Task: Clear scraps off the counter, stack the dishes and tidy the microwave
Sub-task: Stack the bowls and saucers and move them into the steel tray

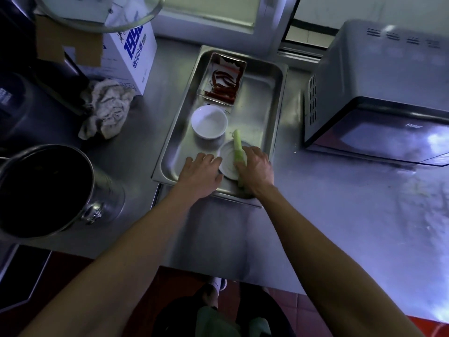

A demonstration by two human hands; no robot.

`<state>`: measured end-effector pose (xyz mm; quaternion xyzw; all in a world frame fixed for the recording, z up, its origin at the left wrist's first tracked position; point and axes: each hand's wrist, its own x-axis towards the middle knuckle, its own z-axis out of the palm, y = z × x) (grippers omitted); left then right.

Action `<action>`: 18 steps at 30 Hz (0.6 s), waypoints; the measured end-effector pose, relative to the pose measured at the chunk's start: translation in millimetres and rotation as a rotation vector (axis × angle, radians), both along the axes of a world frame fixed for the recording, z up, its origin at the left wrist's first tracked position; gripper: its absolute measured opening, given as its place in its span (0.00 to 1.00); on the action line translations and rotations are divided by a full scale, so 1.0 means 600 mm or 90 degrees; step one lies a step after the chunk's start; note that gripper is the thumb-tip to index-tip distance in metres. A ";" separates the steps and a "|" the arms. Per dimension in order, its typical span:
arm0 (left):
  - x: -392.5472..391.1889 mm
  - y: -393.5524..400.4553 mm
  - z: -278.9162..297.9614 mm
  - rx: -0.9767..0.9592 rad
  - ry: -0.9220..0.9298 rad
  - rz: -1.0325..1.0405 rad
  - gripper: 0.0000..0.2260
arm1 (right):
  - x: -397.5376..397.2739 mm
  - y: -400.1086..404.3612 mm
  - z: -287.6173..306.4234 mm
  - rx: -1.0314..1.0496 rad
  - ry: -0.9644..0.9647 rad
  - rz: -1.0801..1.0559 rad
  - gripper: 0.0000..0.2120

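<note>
Right hand point(256, 169) grips green stalk point(238, 152) lying across small white plate point(227, 164) in steel tray point(277, 98), likely lifting the scrap. Left hand point(200, 172), fingers flat, steadies the plate rim.

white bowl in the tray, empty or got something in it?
Looks empty: the white bowl sits upright in the steel tray, its inside plain white, though the picture is dim.
</note>
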<state>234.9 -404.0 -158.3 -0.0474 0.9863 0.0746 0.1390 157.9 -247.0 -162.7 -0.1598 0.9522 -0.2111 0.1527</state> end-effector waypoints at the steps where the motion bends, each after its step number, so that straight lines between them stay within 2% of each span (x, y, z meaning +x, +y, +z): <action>1: -0.006 0.006 0.010 0.003 0.005 -0.004 0.23 | 0.001 0.010 0.010 0.003 0.014 0.008 0.22; 5: -0.040 0.044 0.053 0.001 0.037 -0.048 0.22 | 0.000 0.063 0.049 0.020 0.064 0.019 0.21; 7: -0.056 0.074 0.067 -0.013 0.053 -0.073 0.21 | -0.001 0.101 0.063 0.015 0.066 0.002 0.17; 9: -0.070 0.110 0.076 -0.030 0.053 -0.099 0.21 | -0.001 0.146 0.071 0.024 0.059 -0.017 0.18; 13: -0.090 0.203 0.089 -0.038 0.056 -0.158 0.20 | 0.005 0.252 0.076 0.033 0.032 -0.079 0.21; 18: -0.105 0.351 0.100 -0.048 0.050 -0.220 0.20 | 0.024 0.414 0.080 0.045 0.038 -0.144 0.19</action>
